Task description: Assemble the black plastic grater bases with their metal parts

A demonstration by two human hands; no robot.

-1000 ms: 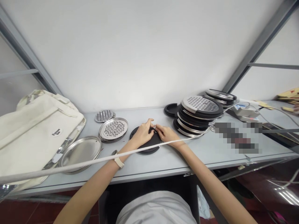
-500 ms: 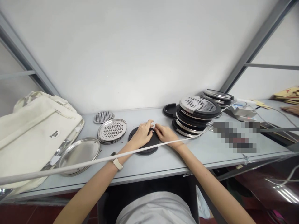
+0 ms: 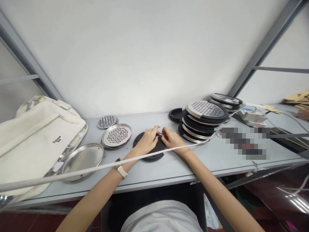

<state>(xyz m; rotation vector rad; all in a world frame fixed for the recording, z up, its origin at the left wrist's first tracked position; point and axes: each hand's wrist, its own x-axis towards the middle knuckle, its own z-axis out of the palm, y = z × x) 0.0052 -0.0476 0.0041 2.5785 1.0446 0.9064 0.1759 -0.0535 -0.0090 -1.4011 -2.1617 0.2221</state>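
Observation:
A black round disc lies flat on the table in front of me, partly covered by both hands. My left hand rests over its middle and far side, the fingers bent and the thumb close to the index finger at a small metal ring. At the disc's far right edge my right hand is closed, thumb and fingertips pinching the same ring. Just left of the disc is a short stack of perforated metal grater plates. To the right stands a tall stack of black rings and metal plates, topped by a grater plate.
Plain metal plates and a cream fabric bag are at the left. Two small grater discs lie behind. A white cord crosses in front of my hands. A black ring and another stack sit behind right.
My right hand has shifted slightly, and the metal ring shows more clearly between my fingertips. The disc and the stacks stay put. Another person's hand at the far right has moved.

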